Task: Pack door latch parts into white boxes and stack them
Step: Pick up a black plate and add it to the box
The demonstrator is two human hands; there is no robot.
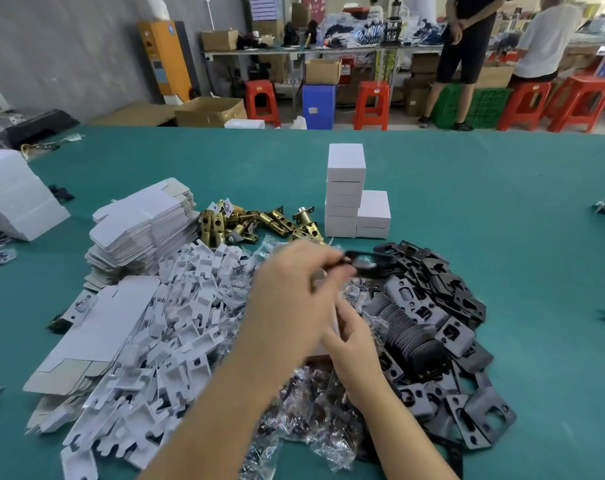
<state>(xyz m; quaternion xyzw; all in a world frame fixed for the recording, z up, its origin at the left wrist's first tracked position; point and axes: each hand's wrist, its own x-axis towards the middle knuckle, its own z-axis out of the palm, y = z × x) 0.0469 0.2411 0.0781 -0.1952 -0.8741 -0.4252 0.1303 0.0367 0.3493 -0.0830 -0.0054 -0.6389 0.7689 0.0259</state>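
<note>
My left hand (290,296) reaches forward and pinches a black strike plate (365,264) at its fingertips, above the heap of black plates (439,306). Just below it my right hand (354,341) grips a small white box (335,315), mostly hidden behind my left hand. Both hands are blurred by motion. Closed white boxes (346,188) stand stacked at the middle of the green table (501,209), with a lower stack (373,213) at their right. Brass latch bolts (256,223) lie left of the stacks.
A heap of white card inserts (176,327) and flat box blanks (145,223) fill the left. Clear bags of screws (311,414) lie under my arms. Two people stand by red stools (372,103) and cluttered benches beyond the table's far edge.
</note>
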